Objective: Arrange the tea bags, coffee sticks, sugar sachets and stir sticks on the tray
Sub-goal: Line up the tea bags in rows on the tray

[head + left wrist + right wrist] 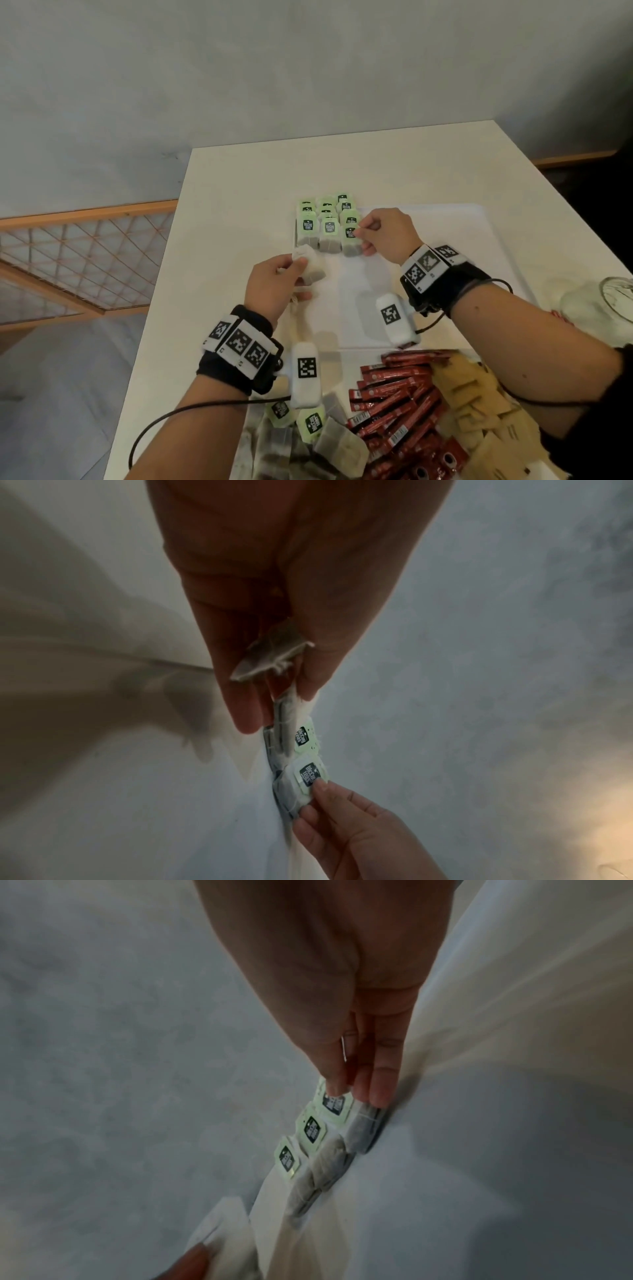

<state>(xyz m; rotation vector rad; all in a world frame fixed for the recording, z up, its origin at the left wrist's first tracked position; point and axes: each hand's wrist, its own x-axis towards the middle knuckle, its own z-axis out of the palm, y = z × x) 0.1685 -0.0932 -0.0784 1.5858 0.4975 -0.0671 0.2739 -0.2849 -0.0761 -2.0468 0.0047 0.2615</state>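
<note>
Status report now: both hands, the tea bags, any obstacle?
Left hand holds one loose tea bag. Right hand pinches the tag of the nearest-right tea bag in the rows on the tray. No obstacle seen.

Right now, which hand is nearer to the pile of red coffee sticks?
Left, by the head view. The left hand holds a tea bag above the near table, closer to the red coffee sticks. The right hand is farther back, pinching a green-tagged tea bag.
</note>
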